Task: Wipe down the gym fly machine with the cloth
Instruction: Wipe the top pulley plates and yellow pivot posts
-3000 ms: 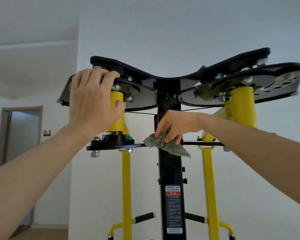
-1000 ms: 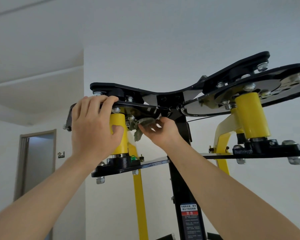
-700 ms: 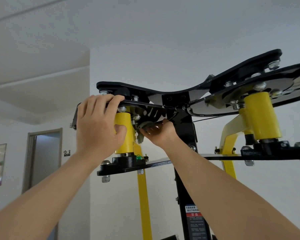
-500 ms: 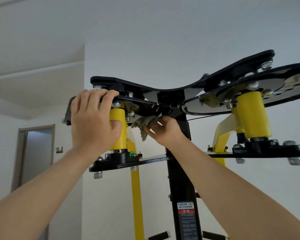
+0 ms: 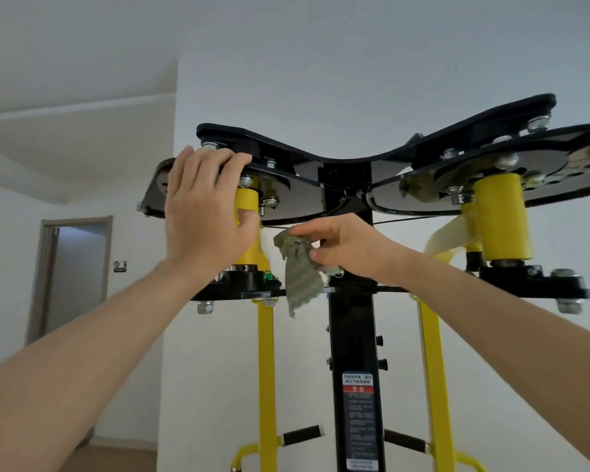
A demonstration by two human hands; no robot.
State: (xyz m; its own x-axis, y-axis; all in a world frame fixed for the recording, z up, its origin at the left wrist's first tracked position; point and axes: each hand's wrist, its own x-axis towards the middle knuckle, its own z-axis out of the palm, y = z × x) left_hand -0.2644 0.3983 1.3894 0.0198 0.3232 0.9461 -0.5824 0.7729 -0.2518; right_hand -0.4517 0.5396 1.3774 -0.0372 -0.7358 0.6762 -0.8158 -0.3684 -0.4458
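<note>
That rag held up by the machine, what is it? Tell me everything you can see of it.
The cloth is a small grey-green rag with a ribbed weave, soft and thin by its look. Its top is crumpled where the right hand pinches it between thumb and fingers; its loose tail hangs down past the black lower plate of the fly machine. Whether it touches the metal cannot be told.

Warning label (image 5: 357,424) text unreadable (too small); right cam plate (image 5: 545,165) cut by edge
</note>
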